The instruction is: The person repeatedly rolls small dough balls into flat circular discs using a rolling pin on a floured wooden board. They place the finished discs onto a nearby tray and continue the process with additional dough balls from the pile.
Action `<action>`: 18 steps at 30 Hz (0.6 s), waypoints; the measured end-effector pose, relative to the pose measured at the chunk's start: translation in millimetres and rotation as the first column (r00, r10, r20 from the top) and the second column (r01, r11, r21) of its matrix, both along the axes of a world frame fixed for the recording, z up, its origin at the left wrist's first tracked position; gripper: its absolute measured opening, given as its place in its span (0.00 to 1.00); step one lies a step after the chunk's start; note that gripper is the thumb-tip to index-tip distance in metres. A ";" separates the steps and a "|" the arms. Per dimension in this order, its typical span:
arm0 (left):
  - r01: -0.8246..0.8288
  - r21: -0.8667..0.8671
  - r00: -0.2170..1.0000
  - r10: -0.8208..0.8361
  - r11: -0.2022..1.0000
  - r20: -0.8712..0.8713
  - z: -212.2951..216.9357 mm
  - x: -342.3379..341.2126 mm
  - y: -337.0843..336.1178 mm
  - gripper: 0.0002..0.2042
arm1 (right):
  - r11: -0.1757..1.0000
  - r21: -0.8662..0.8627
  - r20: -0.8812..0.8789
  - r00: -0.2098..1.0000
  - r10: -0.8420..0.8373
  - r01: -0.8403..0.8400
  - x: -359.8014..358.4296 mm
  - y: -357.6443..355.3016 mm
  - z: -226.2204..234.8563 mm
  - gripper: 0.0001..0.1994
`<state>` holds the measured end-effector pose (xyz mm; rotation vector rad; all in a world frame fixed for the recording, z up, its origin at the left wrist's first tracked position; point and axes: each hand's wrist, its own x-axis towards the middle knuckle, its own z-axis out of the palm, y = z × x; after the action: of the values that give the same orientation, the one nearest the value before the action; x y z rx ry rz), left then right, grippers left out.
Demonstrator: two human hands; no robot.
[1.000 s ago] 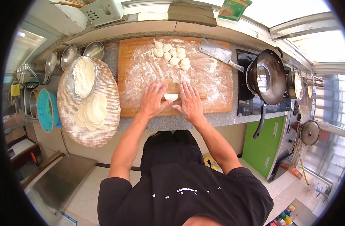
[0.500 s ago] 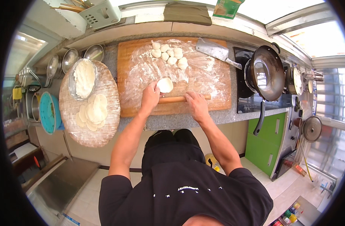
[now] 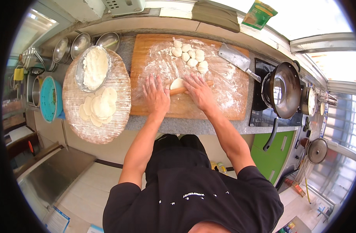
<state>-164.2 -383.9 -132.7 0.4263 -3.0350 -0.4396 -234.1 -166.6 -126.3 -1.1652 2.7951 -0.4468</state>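
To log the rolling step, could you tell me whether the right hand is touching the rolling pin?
Touching: the head view shows the right hand pressed flat on the rolling pin.

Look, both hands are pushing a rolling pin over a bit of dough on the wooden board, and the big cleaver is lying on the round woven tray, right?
Not quite. In the head view the cleaver lies on the wooden board, at its far right corner, not on the round woven tray. The left hand and right hand do press the rolling pin over the dough.

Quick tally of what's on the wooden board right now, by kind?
Small dough balls: about 8, clustered, so approximate
Flattened dough piece: 1
Rolling pin: 1, under the left hand and right hand
Cleaver: 1
Total: about 11
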 end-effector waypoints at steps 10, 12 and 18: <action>0.097 -0.054 0.994 -0.099 0.994 -0.035 -7.4 -28.8 -23.6 0.31 | 0.951 0.275 -0.039 0.990 -0.139 0.144 -13.9 -42.0 16.8 0.44; 0.233 -0.029 0.972 -0.231 0.972 0.040 1.6 -4.3 -15.0 0.31 | 0.952 0.269 0.005 0.988 -0.154 0.147 16.8 -26.1 17.7 0.44; 0.012 0.371 0.997 -0.041 0.929 0.072 23.3 -26.2 14.0 0.29 | 0.986 0.000 -0.004 0.986 -0.166 0.166 52.1 3.0 10.1 0.23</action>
<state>-190.4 -369.9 -109.4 0.4254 -3.0311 -1.0309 -182.0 -163.6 -116.2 -0.9373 2.9084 -0.4566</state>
